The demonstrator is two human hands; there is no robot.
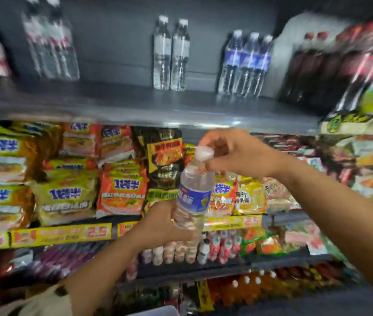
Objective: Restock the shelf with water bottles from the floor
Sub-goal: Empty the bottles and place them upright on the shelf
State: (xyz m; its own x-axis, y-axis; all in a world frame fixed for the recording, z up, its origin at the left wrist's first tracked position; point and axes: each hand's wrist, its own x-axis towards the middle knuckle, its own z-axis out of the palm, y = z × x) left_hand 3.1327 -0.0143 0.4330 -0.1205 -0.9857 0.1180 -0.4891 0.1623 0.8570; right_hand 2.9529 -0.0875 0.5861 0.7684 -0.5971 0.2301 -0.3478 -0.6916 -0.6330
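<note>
- Head view: both hands are carrying one water bottle (193,197) in front of the shelving, below the front lip of the grey top shelf (135,108)
- Left hand (165,224) is gripping the lower body of the bottle, fingers curled round the clear ribbed part under the blue label; it seems to be taking the weight
- Right hand (233,153) is pinching the neck just under the white cap (203,152), fingers closed around it; probably steadying and steering the top
- Bottle is tilting slightly, cap end up and leaning right, base down-left, so the grips are sitting at opposite ends with the label bare between them
- On the top shelf, far back: a pair of clear bottles (169,55) standing upright, and a row of three blue-label bottles (247,62) to their right, matching the held one
- Bare shelf in front of and between those groups; judging by the label, the slot near the blue row is the likely target
- Noodle packets (121,192) are filling the middle shelf behind the hands
- Frame is blurring, so finer finger detail is not readable
</note>
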